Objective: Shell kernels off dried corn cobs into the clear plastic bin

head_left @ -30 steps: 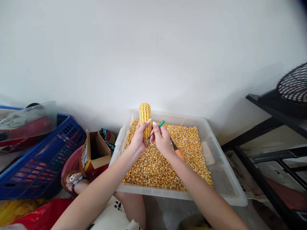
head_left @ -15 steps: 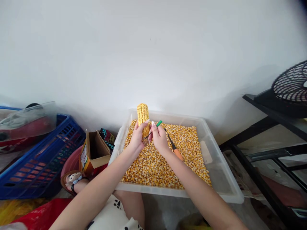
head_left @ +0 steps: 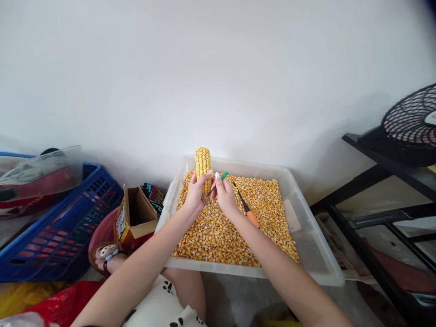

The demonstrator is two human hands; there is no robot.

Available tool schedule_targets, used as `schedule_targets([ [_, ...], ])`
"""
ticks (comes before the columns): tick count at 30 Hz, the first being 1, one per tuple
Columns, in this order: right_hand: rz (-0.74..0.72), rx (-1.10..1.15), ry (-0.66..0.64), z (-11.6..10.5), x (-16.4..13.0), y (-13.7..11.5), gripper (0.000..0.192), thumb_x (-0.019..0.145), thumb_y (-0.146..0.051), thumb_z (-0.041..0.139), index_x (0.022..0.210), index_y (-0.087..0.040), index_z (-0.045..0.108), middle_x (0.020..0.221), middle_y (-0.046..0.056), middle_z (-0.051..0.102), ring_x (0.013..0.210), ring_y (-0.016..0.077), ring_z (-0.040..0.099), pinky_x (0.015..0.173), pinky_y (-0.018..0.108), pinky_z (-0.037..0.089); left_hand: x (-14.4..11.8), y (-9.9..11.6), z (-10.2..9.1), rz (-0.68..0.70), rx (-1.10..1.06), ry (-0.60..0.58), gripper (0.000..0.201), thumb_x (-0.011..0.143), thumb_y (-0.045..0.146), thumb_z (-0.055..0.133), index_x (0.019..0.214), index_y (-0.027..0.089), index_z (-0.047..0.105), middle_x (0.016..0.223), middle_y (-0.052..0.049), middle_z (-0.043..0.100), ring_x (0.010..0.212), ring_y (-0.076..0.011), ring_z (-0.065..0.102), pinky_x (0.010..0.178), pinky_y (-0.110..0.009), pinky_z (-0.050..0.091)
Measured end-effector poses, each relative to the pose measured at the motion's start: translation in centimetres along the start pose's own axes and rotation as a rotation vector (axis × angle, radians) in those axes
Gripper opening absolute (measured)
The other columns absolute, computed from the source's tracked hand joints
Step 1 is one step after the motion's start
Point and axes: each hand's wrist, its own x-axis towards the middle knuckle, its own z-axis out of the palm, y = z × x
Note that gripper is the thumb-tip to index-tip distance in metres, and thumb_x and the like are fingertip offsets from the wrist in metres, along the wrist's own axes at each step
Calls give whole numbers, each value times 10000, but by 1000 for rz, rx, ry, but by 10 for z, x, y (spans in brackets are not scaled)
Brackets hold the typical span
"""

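1. Corn cob (head_left: pixel 203 162) stands upright over the clear tub (head_left: pixel 320 254) of loose kernels (head_left: pixel 221 231), left hand (head_left: pixel 195 196) wrapped tight around its lower end.
2. Right hand (head_left: pixel 225 196) pinches a green-handled tool (head_left: pixel 223 176) against the cob.
3. An orange-handled tool (head_left: pixel 248 211) lies on the kernels just beside it.

Cob (head_left: pixel 203 164) base hidden behind left hand (head_left: pixel 196 196). Tool (head_left: pixel 218 181) tip too small to make out. Fan (head_left: pixel 410 120) cut off by right edge.
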Motion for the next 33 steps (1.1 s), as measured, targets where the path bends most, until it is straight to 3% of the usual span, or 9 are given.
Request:
schedule_targets([
  [4, 3, 17, -28, 0, -2, -3, 437, 808, -610, 452, 664, -198, 471, 467, -49, 499, 408, 92, 491, 435, 212, 420, -1, 5, 0, 72, 35, -26, 468, 664, 348, 708, 1047, 194, 487, 576, 60, 539, 351, -65, 473, 345, -172, 363],
  [9, -23, 33, -26, -1, 0, -5, 437, 825, -593, 443, 650, -193, 474, 465, -48, 485, 396, 80, 461, 411, 202, 391, 1, 9, -1, 121, 45, -63, 424, 718, 367, 666, 1064, 211, 477, 637, 40, 564, 387, -75, 508, 362, -179, 392],
  [19, -18, 25, -10, 4, -4, -9, 431, 799, -612, 454, 697, -196, 494, 503, -37, 523, 438, 101, 516, 461, 225, 445, -3, 10, 2, 115, 23, -79, 336, 757, 383, 627, 1007, 211, 484, 589, 41, 541, 366, -90, 493, 320, -179, 370],
  [33, 17, 69, 13, 3, -1, 2, 442, 793, -642, 440, 725, -207, 485, 462, -52, 506, 404, 109, 504, 440, 234, 434, 0, 10, 0, 90, 24, -59, 391, 748, 379, 633, 1075, 219, 491, 630, 25, 561, 391, -69, 483, 351, -175, 356],
])
